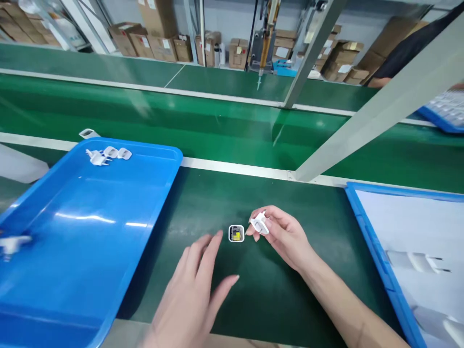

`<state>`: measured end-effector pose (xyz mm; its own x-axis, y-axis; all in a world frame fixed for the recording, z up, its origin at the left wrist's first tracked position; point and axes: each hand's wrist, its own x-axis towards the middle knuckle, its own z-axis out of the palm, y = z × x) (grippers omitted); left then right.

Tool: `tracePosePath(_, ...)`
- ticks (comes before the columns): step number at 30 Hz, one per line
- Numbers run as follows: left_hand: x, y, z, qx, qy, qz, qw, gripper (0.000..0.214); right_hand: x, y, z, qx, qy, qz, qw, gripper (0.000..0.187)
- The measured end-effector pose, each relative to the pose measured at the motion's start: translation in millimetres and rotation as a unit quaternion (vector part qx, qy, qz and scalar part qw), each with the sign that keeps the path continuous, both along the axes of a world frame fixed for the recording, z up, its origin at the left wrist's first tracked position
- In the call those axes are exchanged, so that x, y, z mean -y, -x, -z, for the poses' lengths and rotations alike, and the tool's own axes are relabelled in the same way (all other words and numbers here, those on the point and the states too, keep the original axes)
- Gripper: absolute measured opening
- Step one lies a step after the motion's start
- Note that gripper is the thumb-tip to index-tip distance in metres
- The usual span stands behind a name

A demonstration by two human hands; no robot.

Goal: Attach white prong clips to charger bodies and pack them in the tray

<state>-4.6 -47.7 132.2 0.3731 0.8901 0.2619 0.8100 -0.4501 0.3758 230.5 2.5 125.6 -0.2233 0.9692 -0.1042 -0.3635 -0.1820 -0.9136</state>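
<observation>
A small white charger housing (236,234) stands on the dark green bench with its open end up, showing dark and yellow parts inside. My right hand (281,234) pinches a white plug cap (260,223) between thumb and fingers, just right of the housing and above the bench. To the left of the housing is my left hand (195,285), its thumb and fingers spread with nothing in them. The left fingertips are near the housing, apart from it.
A blue tray (119,203) on the left holds several white plug caps (108,154). On the right, a lined blue tray (377,261) holds white chargers (416,261). A slanted metal post (362,116) rises beside a green conveyor belt (217,125). Behind are cardboard boxes (163,47) and another person's arm (409,48).
</observation>
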Motion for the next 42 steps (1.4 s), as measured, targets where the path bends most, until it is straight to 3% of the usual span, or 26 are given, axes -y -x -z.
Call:
tracePosePath(3, -13, -18, 10.7, 0.021, 0.020, 0.007, 1.000, 0.058, 0, 0, 1.8, 0.011, 0.006, 0.001, 1.000, 0.025)
tracePosePath(7, -29, -32, 21.7, 0.027, 0.044, 0.063, 0.997, 0.037, 0, -3, 5.1, 0.070, -0.012, 0.024, 0.997, 0.028)
tracePosePath(10, -22, -34, 28.1, 0.036, 0.032, 0.010, 0.999, 0.020, 1, -4, 5.8, 0.124, -0.025, 0.032, 0.991, 0.028)
tracePosePath(14, -6, -36, 34.7, 0.032, -0.008, -0.045, 0.998, 0.027, 6, -5, 4.7, 0.173, -0.046, 0.040, 0.983, 0.024)
tracePosePath(18, 0, -34, 37.0, 0.065, 0.012, 0.010, 0.998, 0.034, 8, -6, 0.6, 0.180, -0.051, -0.028, 0.982, 0.029)
tracePosePath(21, 1, -28, 36.9, 0.107, 0.053, 0.041, 0.992, 0.023, 9, -7, -3.6, 0.189, -0.060, -0.100, 0.975, 0.035)
tracePosePath(24, 3, -24, 37.6, 0.131, 0.071, 0.045, 0.988, 0.015, 12, -7, -8.2, 0.284, -0.184, -0.103, 0.935, 0.027)
tracePosePath(27, 4, -23, 39.0, 0.139, 0.069, 0.045, 0.987, 0.014, 16, -4, -11.3, 0.390, -0.322, -0.094, 0.857, 0.017)
tracePosePath(29, 4, -24, 39.4, 0.136, 0.065, 0.047, 0.987, 0.014, 19, -2, -11.6, 0.441, -0.356, -0.110, 0.817, 0.016)
tracePosePath(31, 5, -24, 39.5, 0.134, 0.066, 0.048, 0.988, 0.014, 20, 0, -10.6, 0.473, -0.358, -0.138, 0.793, 0.017)
tracePosePath(37, 4, -23, 40.9, 0.151, 0.077, 0.051, 0.984, 0.012, 19, 0, -7.8, 0.486, -0.375, -0.158, 0.773, 0.013)
tracePosePath(42, 3, -23, 41.5, 0.160, 0.081, 0.053, 0.982, 0.012, 20, 2, -8.2, 0.475, -0.371, -0.157, 0.783, 0.008)
